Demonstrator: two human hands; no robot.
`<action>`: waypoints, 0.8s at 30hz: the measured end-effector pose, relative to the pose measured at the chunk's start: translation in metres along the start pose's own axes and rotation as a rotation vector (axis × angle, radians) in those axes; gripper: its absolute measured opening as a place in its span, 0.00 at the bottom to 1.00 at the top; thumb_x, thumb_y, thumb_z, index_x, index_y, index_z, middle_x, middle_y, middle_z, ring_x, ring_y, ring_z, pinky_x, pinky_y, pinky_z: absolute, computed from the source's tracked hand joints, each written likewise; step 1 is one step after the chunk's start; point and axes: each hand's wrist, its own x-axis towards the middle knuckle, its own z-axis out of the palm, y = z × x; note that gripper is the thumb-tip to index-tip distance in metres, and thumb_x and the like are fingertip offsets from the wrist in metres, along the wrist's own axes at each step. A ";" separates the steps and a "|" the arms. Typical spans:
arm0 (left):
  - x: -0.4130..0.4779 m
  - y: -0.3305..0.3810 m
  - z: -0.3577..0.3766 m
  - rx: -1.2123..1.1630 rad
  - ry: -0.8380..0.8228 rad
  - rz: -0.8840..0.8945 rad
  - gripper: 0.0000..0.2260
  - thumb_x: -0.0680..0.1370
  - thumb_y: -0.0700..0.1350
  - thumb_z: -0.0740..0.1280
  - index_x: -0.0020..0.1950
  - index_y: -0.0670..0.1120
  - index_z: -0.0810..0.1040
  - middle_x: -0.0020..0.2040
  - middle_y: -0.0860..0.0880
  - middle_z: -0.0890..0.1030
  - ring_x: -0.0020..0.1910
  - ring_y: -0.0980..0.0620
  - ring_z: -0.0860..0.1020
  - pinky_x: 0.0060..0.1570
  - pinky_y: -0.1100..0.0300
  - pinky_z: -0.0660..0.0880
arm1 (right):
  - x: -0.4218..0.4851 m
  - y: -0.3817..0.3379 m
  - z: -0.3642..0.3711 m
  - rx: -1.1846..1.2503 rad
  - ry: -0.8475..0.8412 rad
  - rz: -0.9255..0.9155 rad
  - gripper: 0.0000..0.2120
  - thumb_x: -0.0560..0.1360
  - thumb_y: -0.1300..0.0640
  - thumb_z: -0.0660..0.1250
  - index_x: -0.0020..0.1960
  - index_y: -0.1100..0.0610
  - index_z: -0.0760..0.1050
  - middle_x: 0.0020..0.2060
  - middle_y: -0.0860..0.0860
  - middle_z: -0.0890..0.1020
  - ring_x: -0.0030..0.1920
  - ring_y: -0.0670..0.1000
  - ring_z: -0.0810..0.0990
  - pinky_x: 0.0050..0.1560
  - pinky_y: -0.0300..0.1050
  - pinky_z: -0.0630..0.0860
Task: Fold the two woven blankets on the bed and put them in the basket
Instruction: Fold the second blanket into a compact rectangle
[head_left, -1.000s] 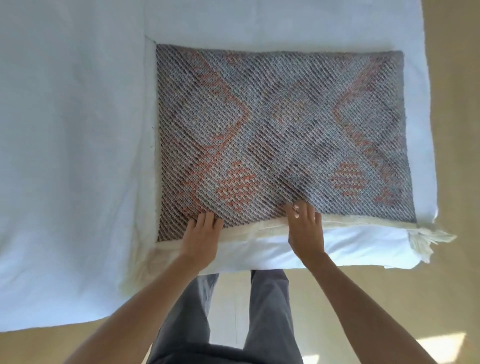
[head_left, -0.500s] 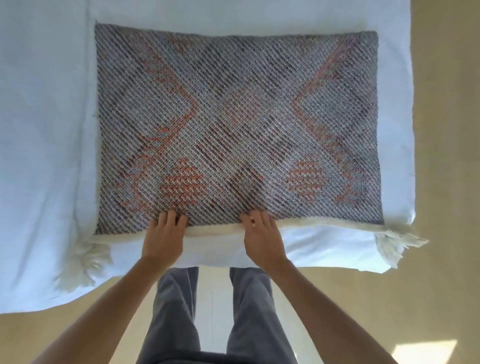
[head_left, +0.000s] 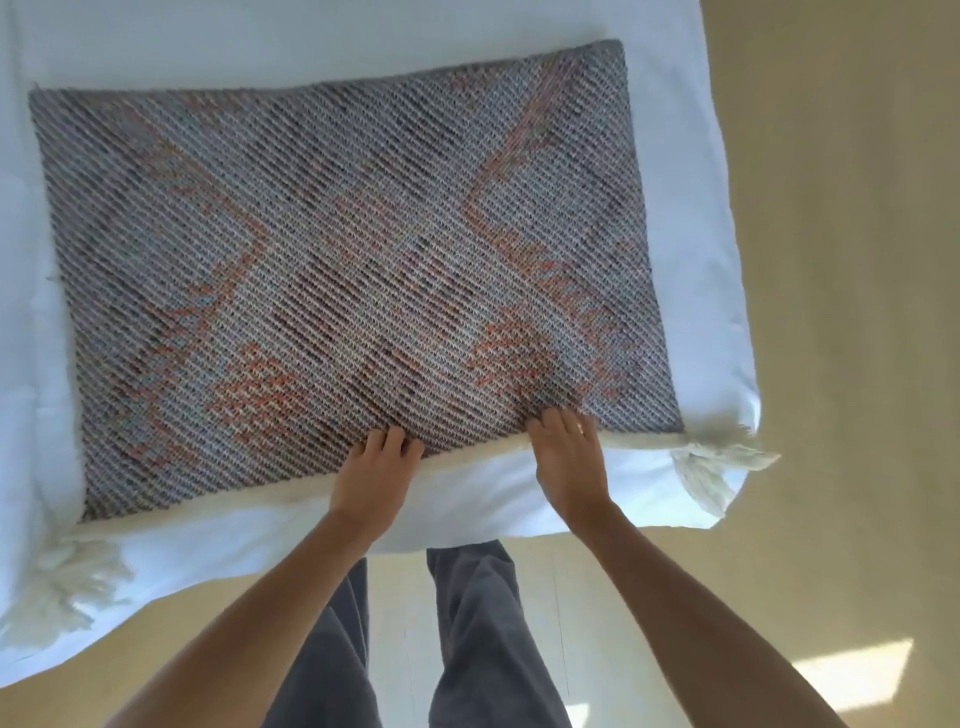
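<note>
A grey woven blanket (head_left: 343, 270) with orange diamond patterns lies flat as a folded rectangle on the white bed (head_left: 691, 208). Its cream fringe tassels hang at the near left corner (head_left: 78, 582) and the near right corner (head_left: 722, 462). My left hand (head_left: 376, 473) rests flat on the blanket's near edge, fingers straight. My right hand (head_left: 569, 457) lies flat on the same edge, further right. Only one blanket shows. No basket is in view.
The bed's near edge runs across the lower part of the view, with its right corner beside the right tassel. Beige floor (head_left: 831, 364) lies to the right and in front. My legs in grey trousers (head_left: 467, 649) stand against the bed.
The view has shifted and tilted, so the blanket now sits further left and slanted. Both hands stay flat on the near edge, with the right hand nearer the right corner.
</note>
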 end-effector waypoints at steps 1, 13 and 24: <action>-0.001 0.002 0.000 -0.002 -0.010 0.000 0.15 0.61 0.34 0.75 0.45 0.40 0.79 0.40 0.42 0.77 0.37 0.43 0.77 0.32 0.52 0.78 | -0.001 0.001 0.000 0.011 -0.003 -0.021 0.10 0.61 0.71 0.71 0.37 0.59 0.78 0.32 0.53 0.78 0.35 0.55 0.78 0.42 0.47 0.78; 0.060 0.100 -0.031 0.028 -0.035 0.131 0.16 0.72 0.37 0.63 0.60 0.42 0.68 0.55 0.42 0.71 0.50 0.45 0.72 0.47 0.52 0.74 | -0.032 0.098 -0.001 -0.118 -0.038 0.256 0.22 0.58 0.72 0.64 0.52 0.60 0.75 0.46 0.58 0.78 0.44 0.59 0.77 0.46 0.54 0.75; 0.081 0.124 -0.032 -0.015 -0.102 0.240 0.16 0.74 0.43 0.62 0.61 0.43 0.69 0.55 0.44 0.71 0.52 0.47 0.71 0.50 0.55 0.73 | -0.042 0.122 -0.002 0.052 -0.069 0.421 0.12 0.59 0.67 0.67 0.43 0.63 0.73 0.40 0.60 0.75 0.38 0.60 0.74 0.34 0.51 0.72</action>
